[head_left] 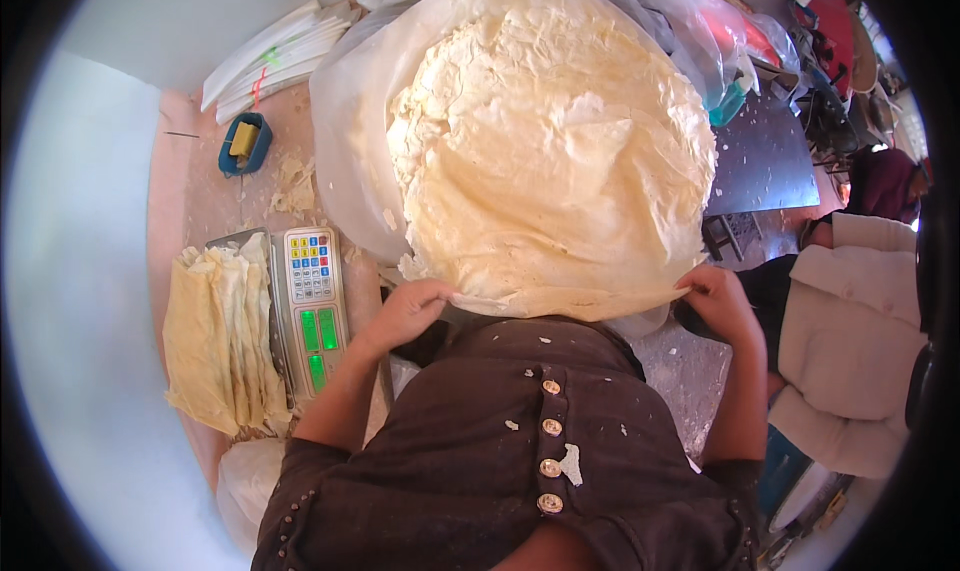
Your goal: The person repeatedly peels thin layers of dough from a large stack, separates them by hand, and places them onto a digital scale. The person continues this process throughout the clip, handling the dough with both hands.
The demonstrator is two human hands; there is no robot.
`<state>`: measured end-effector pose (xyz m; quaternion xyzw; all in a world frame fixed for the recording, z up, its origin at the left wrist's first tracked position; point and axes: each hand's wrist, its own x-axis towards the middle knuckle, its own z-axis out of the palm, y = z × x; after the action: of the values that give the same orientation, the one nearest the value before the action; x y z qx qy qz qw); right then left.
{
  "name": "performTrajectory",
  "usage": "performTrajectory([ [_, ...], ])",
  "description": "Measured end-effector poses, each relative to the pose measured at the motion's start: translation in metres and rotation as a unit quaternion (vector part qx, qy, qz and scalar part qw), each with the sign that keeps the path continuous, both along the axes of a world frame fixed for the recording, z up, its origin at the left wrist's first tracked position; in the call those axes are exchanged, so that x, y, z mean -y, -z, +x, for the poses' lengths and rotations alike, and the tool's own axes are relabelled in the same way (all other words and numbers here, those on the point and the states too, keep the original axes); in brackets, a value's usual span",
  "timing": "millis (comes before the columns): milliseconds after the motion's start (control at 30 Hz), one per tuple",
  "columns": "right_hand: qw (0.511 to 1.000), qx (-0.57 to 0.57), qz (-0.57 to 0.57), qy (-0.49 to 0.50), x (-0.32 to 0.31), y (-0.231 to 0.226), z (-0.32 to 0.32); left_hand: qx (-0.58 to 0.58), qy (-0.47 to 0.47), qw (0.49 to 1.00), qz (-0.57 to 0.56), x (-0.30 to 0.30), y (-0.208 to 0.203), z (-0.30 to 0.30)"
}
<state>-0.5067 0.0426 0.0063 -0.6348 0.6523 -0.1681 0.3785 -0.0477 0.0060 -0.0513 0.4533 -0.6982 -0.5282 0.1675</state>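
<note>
A wide, round pile of thin, pale yellow flatbread sheets (560,161) lies in front of me, its surface wrinkled and flaky at the rim. The near edge of the top sheet is pinched at its left by my left hand (410,313) and at its right by my right hand (722,303). Between the two hands that edge hangs close to my dark, buttoned top. To the left, a digital scale (312,311) with lit green displays carries several folded flatbreads (225,336). Under and around the pile, clear plastic sheeting (355,161) is spread.
At the back left are white plastic bags (275,56) and a blue tray (258,156) with a yellow block. Flatbread scraps (294,186) lie near the scale. On the right stand a dark table (765,161) and a beige cushioned chair (850,321). Behind the chair is a person in dark clothing (885,191).
</note>
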Motion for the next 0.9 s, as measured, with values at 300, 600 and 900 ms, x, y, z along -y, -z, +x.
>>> performTrajectory([
  [300, 0.968, -0.067, -0.237, -0.044, 0.146, -0.042, 0.072, -0.145, -0.196, 0.965, 0.099, -0.061, 0.024, 0.016],
  [600, 0.914, -0.037, -0.185, -0.359, 0.079, 0.046, 0.172, -0.029, -0.150, 0.988, -0.003, -0.083, 0.000, 0.010],
  [900, 0.906, 0.395, 0.138, -0.067, 0.057, 0.081, 0.205, -0.003, -0.111, 0.943, -0.315, -0.003, -0.068, -0.050],
])
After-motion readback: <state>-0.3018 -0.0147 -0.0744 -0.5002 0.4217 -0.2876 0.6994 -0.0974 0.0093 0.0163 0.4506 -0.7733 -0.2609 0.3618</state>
